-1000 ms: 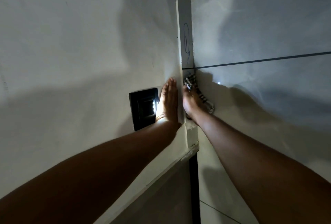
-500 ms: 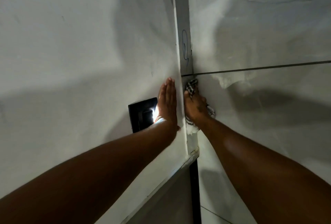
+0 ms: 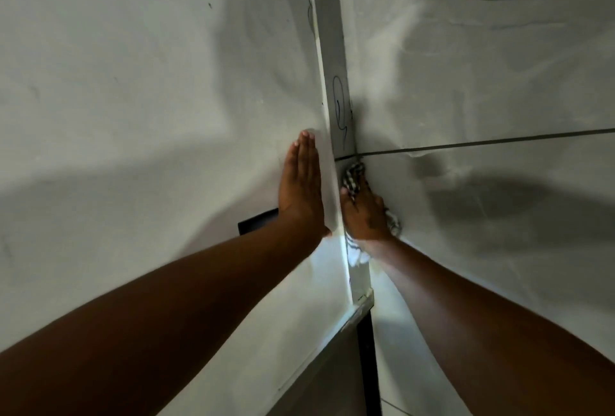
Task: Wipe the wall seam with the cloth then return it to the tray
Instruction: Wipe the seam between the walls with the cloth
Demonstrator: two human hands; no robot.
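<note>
Walls fill the view: a pale wall (image 3: 133, 99) on the left meets a tiled wall (image 3: 482, 216) on the right at a vertical seam (image 3: 336, 89) bearing a pen scribble, and a dark grout line (image 3: 482, 142) runs across the tiles. Left hand (image 3: 301, 194) lies flat on the pale wall just beside the seam, fingers straight and together, gripping nothing, partly covering a black switch plate (image 3: 258, 222). Right hand (image 3: 364, 212) presses the checked cloth (image 3: 352, 177) into the corner just below the grout line, fingers curled over it, with cloth showing above the fingertips and beneath the wrist.
</note>
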